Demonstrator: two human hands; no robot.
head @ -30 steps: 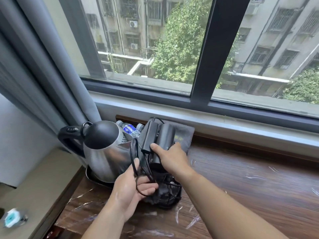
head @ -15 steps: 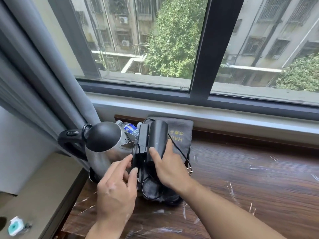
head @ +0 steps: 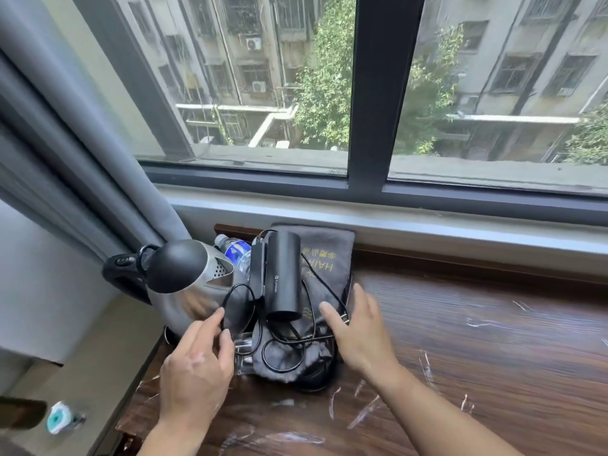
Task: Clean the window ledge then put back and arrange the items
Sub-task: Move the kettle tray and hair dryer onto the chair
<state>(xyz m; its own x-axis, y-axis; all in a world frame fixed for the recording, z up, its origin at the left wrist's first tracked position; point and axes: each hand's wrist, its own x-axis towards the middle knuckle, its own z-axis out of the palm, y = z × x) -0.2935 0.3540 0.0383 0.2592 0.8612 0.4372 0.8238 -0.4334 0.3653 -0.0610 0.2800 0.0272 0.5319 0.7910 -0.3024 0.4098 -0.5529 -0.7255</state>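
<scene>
A black folded hair dryer [head: 279, 274] lies on its dark cloth pouch [head: 325, 258] at the ledge's left end, its black cord [head: 283, 353] looped loosely in front. My right hand [head: 358, 330] hovers open just right of the dryer, over the pouch's edge. My left hand [head: 197, 360] is open, fingertips at the cord loop beside the steel kettle [head: 187, 284]. A water bottle [head: 235, 251] lies behind the kettle. The wooden ledge [head: 460, 340] has a scuffed plastic film.
A grey curtain [head: 82, 159] hangs at the left behind the kettle. The window frame [head: 378, 93] and pale sill run along the back. Below left is a lower beige surface with a small teal and white object [head: 59, 417].
My right hand has let go of the hair dryer and drawn back to its right. My left hand has released the cord and opened. The dryer now rests on the pouch.
</scene>
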